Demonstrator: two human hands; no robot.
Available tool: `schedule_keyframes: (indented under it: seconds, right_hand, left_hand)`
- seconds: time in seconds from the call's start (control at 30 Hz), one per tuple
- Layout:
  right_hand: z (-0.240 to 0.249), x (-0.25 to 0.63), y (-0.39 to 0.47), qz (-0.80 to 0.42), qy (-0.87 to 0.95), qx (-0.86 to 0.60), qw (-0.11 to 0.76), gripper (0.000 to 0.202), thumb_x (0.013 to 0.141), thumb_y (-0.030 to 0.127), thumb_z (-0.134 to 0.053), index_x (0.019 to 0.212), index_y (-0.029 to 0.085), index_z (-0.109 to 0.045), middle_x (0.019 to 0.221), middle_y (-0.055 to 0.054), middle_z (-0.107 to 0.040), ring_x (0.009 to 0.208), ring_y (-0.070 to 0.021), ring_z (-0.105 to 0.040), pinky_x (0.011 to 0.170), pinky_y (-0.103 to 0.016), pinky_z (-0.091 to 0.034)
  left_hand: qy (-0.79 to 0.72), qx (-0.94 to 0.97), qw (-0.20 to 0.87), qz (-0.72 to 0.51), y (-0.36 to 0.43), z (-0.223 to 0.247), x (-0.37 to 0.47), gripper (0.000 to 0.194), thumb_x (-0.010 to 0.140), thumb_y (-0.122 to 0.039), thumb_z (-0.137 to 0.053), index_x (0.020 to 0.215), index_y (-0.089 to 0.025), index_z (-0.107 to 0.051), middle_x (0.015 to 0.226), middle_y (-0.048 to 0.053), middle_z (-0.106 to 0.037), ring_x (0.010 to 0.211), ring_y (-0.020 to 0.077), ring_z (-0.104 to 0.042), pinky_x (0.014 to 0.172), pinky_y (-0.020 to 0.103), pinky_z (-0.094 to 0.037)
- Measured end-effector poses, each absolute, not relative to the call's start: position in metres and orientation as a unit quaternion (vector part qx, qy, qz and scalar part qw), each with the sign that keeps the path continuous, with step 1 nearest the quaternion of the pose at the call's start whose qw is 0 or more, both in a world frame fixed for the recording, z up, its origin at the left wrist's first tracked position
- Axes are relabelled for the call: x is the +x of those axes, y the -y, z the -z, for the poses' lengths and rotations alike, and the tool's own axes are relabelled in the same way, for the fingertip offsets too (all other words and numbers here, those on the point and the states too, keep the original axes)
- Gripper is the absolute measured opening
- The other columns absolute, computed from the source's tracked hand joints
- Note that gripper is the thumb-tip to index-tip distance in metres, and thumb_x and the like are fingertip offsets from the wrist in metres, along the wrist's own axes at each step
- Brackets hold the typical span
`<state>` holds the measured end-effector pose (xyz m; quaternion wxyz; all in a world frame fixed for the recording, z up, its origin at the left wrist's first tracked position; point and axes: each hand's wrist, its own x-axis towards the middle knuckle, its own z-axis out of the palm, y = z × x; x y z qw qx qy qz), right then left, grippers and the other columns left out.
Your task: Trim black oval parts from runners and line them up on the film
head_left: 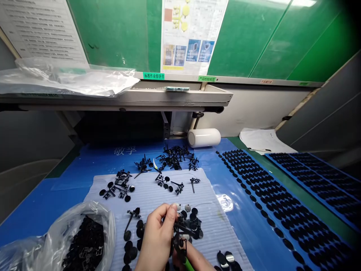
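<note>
My left hand [158,235] is closed, its thumb and forefinger pinching a black plastic part [182,227] over the white ribbed cloth [210,210]. Just to its right and lower, my right hand [196,258] is wrapped round a tool with a green handle [188,264], partly cut off by the bottom edge. The tool's dark head meets the black part. Round black discs [194,225] lie beside and beyond my hands, with more discs [129,252] to the left. Branched black pieces [122,184] are scattered on the far part of the cloth.
A clear plastic bag [108,222] of black parts stands at the lower left. More branched pieces [176,156] are heaped behind the cloth. Rows of black discs [262,188] cover the right side. A white cylinder [204,137] lies below the shelf [180,98]; papers [265,140] sit at the back right.
</note>
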<state>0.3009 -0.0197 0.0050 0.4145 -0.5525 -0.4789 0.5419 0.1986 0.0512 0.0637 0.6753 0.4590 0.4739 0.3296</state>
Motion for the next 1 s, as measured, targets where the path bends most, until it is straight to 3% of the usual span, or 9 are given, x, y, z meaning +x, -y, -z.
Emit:
schedule_keyframes:
  seconds: [0.37, 0.53, 0.8, 1.0]
  right_hand:
    - [0.013, 0.311, 0.026, -0.551, 0.461, -0.556, 0.417, 0.014, 0.054, 0.020, -0.063, 0.068, 0.023, -0.063, 0.067, 0.001, -0.054, 0.065, -0.0179, -0.054, 0.063, -0.029, -0.045]
    - [0.013, 0.314, 0.028, -0.561, 0.464, -0.538, 0.424, 0.015, 0.053, 0.019, -0.063, 0.068, 0.021, -0.063, 0.074, -0.002, -0.056, 0.075, -0.0217, -0.055, 0.070, -0.033, -0.044]
    - [0.008, 0.313, 0.031, -0.559, 0.467, -0.551, 0.406, 0.024, 0.054, 0.017, -0.063, 0.078, 0.021, -0.063, 0.081, -0.003, -0.057, 0.076, -0.0212, -0.055, 0.071, -0.034, -0.044]
    - [0.009, 0.316, 0.031, -0.556, 0.462, -0.549, 0.419, 0.020, 0.052, 0.017, -0.063, 0.072, 0.022, -0.063, 0.073, -0.001, -0.056, 0.069, -0.0192, -0.055, 0.066, -0.030, -0.045]
  left_hand:
    - [-0.456, 0.439, 0.700, -0.332, -0.053, -0.065, 0.194, 0.035, 0.074, -0.046, -0.050, 0.056, -0.018, -0.039, 0.048, -0.009, -0.024, 0.042, 0.0056, -0.019, 0.038, 0.018, -0.019]
    - [-0.444, 0.480, 0.695, -0.300, -0.053, -0.061, 0.195, 0.035, 0.075, -0.047, -0.046, 0.057, -0.018, -0.040, 0.050, -0.008, -0.027, 0.044, 0.0059, -0.021, 0.039, 0.018, -0.021]
    - [-0.443, 0.482, 0.699, -0.290, -0.051, -0.059, 0.196, 0.034, 0.076, -0.046, -0.045, 0.057, -0.018, -0.038, 0.051, -0.008, -0.025, 0.044, 0.0060, -0.019, 0.039, 0.018, -0.020]
    - [-0.450, 0.465, 0.705, -0.290, -0.049, -0.054, 0.198, 0.035, 0.074, -0.049, -0.047, 0.057, -0.019, -0.039, 0.050, -0.008, -0.024, 0.043, 0.0063, -0.019, 0.038, 0.019, -0.018]
